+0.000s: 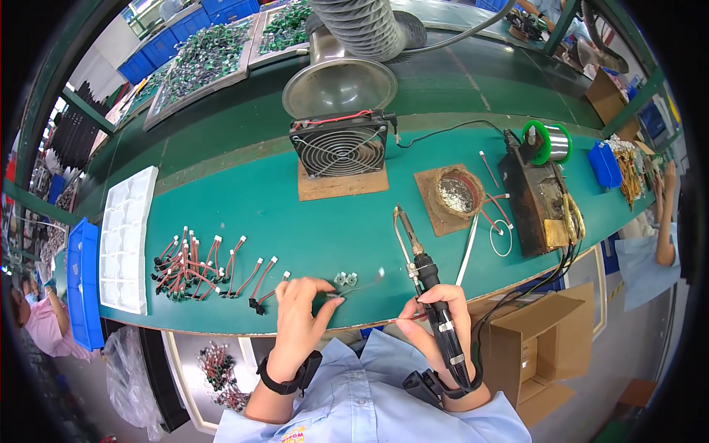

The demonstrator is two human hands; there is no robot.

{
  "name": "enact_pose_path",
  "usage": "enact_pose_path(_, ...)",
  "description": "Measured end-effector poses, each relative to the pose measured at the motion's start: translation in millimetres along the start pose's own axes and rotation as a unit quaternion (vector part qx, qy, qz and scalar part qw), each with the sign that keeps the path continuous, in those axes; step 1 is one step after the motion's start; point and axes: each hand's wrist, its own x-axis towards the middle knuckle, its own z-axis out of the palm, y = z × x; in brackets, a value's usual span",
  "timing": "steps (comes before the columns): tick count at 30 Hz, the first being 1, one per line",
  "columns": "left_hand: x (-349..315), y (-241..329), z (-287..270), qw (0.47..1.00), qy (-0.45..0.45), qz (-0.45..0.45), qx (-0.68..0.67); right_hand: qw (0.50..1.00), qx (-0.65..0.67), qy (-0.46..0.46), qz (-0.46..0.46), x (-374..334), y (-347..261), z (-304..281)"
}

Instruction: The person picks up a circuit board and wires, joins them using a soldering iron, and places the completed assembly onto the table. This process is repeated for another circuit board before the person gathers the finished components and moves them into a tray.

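Note:
My right hand (pixel 443 325) is closed round a black soldering iron (pixel 426 269), whose metal tip points up and away over the green bench. A thin metal tube runs alongside the tip. Near that hand's thumb a bit of reddish wire shows. My left hand (pixel 299 310) is at the bench's front edge, thumb and forefinger closed on a thin wire lead (pixel 362 286) with a blurred white end. Just beyond its fingertips lie a few small round pale parts (pixel 345 279). Left of this hand, several red-and-black wire leads with white connectors (pixel 188 269) are spread in a loose pile.
Beyond my hands stand a black fan (pixel 341 151) and a round solder-filled pot (pixel 456 193) on a board. To the right are a dark control box (pixel 533 199) and a green solder spool (pixel 550 143). A white tray (pixel 127 240) and blue bin (pixel 85 284) stand left; a cardboard box (pixel 543 343) sits below.

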Motion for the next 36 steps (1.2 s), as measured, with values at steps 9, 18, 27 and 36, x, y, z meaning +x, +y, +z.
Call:
enact_pose_path(9, -7.1, 25.5, -14.1, 0.864, -0.048, -0.106, -0.49, 0.996, 0.014, -0.085, 0.002, 8.1, -4.5, 12.6)
enact_pose_path(18, -4.0, 43.6, -19.2, 0.634, -0.132, -0.186, -0.739, 0.988, 0.115, -0.096, 0.022, 11.6, -20.7, 22.8)
enact_pose_path(27, -10.9, 31.2, -7.4, 0.542, -0.197, -0.185, -0.796, 0.992, -0.045, -0.105, -0.047, 12.6, -33.0, 24.3)
enact_pose_path(36, -12.5, 31.9, -5.6, 0.565, -0.181, -0.159, -0.789, 0.987, -0.074, -0.085, -0.119, 15.6, -31.8, 25.8)
